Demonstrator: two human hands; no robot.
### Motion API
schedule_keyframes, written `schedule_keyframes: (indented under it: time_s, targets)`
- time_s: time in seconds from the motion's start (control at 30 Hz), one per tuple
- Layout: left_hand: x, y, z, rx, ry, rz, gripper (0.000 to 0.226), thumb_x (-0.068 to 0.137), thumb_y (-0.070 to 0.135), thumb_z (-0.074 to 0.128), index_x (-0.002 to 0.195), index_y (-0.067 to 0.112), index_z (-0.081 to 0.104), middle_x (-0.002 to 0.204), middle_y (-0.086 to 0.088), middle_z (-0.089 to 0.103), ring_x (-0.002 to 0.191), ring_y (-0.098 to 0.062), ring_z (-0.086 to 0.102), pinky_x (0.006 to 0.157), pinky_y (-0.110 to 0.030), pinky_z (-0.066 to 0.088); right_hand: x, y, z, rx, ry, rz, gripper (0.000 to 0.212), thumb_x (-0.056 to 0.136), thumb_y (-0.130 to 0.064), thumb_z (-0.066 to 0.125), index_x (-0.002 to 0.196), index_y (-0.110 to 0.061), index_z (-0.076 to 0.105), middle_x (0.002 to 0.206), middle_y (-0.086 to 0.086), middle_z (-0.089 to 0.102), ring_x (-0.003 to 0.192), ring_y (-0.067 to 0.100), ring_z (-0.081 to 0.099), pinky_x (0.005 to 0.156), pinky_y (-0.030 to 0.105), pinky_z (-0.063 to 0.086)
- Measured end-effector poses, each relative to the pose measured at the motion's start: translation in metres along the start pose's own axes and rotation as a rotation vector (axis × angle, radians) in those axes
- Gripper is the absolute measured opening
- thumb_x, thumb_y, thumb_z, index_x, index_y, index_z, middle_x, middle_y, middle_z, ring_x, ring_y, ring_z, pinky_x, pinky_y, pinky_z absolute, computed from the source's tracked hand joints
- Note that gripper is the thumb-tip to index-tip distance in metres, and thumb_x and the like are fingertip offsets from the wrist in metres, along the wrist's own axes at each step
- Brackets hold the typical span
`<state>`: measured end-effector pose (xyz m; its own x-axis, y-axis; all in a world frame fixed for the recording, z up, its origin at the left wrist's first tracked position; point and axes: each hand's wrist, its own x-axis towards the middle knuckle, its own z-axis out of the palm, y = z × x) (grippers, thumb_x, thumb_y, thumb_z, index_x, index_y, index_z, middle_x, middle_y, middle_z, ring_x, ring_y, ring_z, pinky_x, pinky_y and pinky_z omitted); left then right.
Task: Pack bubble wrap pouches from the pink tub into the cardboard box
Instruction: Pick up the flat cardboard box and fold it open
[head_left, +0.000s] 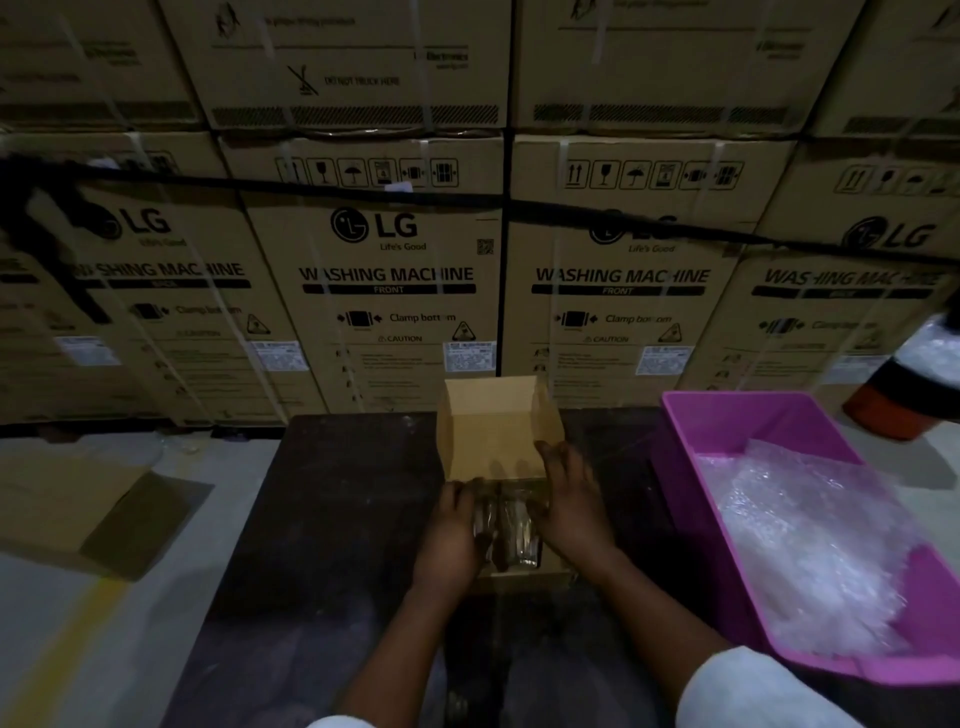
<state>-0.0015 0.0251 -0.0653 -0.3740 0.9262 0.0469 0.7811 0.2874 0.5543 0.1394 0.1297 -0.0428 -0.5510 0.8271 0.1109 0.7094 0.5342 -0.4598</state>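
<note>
Table: a dark table (322, 519) ran away from the person, its far edge butting up near a wall of stacked washing machine cartons (387, 275), so no room beyond it.
Left side: bare dark surface stretched wide open left of the hands; off the table's left edge a flattened piece of cardboard (104, 514) lay on the floor.
Right side: tight here, as the pink tub (737, 421) sat just beside the cardboard box (493, 421), its long wall close to the right forearm.
Box: small, open, its far flap stood upright and the opening faced up.
Pouches in box: two bubble wrap pouches (511, 525) lay side by side at the near end of the box, long axes running away from the person toward the upright flap.
Left hand: the left hand (452, 535) pressed flat against the left flank of the pouches, fingers spread, not closed around anything.
Right hand: the right hand (566, 499) lay along the right flank, fingers extended toward the flap, likewise flat and unclenched.
Grip relation: pouches were sandwiched between the two palms, low in the box.
Tub stock: a loose heap of bubble wrap (810, 540) filled the tub's near half.
</note>
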Motion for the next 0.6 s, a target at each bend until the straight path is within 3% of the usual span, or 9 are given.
schedule_keyframes:
  time_s: [0.07, 0.17, 0.33, 0.43, 0.5, 0.6]
  targets:
    - [0.0, 0.003, 0.003, -0.155, 0.068, -0.116, 0.066, 0.075, 0.009, 0.068, 0.136, 0.015, 0.045, 0.134, -0.008, 0.04, 0.114, -0.029, 0.055, 0.096, -0.032, 0.046, -0.007, -0.008, 0.009, 0.198, 0.063, 0.07, 0.078, 0.077, -0.016, 0.07, 0.145, -0.02, 0.032, 0.14, 0.009, 0.034, 0.126, 0.027, 0.042, 0.099, 0.026, 0.038]
    - [0.005, 0.009, 0.004, -0.196, 0.063, -0.212, 0.061, 0.075, 0.007, 0.069, 0.132, 0.01, 0.049, 0.13, -0.012, 0.043, 0.114, -0.029, 0.054, 0.098, -0.029, 0.042, -0.012, -0.015, 0.023, 0.356, 0.085, 0.234, 0.076, 0.071, -0.009, 0.076, 0.138, -0.013, 0.041, 0.131, 0.013, 0.044, 0.118, 0.03, 0.051, 0.094, 0.025, 0.041]
    - [0.015, 0.022, 0.004, -0.03, -0.058, -0.302, 0.046, 0.084, 0.015, 0.062, 0.128, 0.011, 0.047, 0.129, -0.016, 0.049, 0.115, -0.033, 0.054, 0.096, -0.036, 0.046, -0.008, -0.02, 0.037, 0.308, -0.018, 0.394, 0.068, 0.067, -0.017, 0.077, 0.127, -0.009, 0.046, 0.123, 0.017, 0.053, 0.11, 0.034, 0.055, 0.088, 0.032, 0.046]
    - [0.024, 0.031, 0.0, 0.025, -0.096, -0.387, 0.026, 0.097, 0.018, 0.043, 0.121, 0.009, 0.05, 0.126, -0.017, 0.051, 0.114, -0.032, 0.054, 0.09, -0.033, 0.044, -0.003, -0.027, 0.036, 0.315, -0.067, 0.463, 0.058, 0.074, -0.027, 0.07, 0.124, -0.013, 0.044, 0.119, 0.015, 0.056, 0.105, 0.031, 0.06, 0.081, 0.03, 0.049]
    - [0.027, 0.036, -0.001, 0.081, -0.091, -0.337, 0.028, 0.098, 0.016, 0.04, 0.123, 0.007, 0.049, 0.128, -0.018, 0.05, 0.115, -0.033, 0.053, 0.088, -0.033, 0.043, -0.002, -0.031, 0.035, 0.301, -0.125, 0.51, 0.05, 0.087, -0.029, 0.062, 0.13, -0.014, 0.04, 0.124, 0.013, 0.052, 0.109, 0.029, 0.056, 0.08, 0.028, 0.043]
    - [0.025, 0.041, 0.003, 0.168, -0.08, -0.28, 0.041, 0.103, 0.03, 0.027, 0.127, 0.006, 0.051, 0.132, -0.022, 0.052, 0.118, -0.034, 0.053, 0.088, -0.033, 0.04, -0.001, -0.032, 0.041, 0.18, -0.132, 0.526, 0.048, 0.094, -0.033, 0.051, 0.136, -0.017, 0.034, 0.133, 0.013, 0.046, 0.117, 0.03, 0.052, 0.091, 0.034, 0.043]
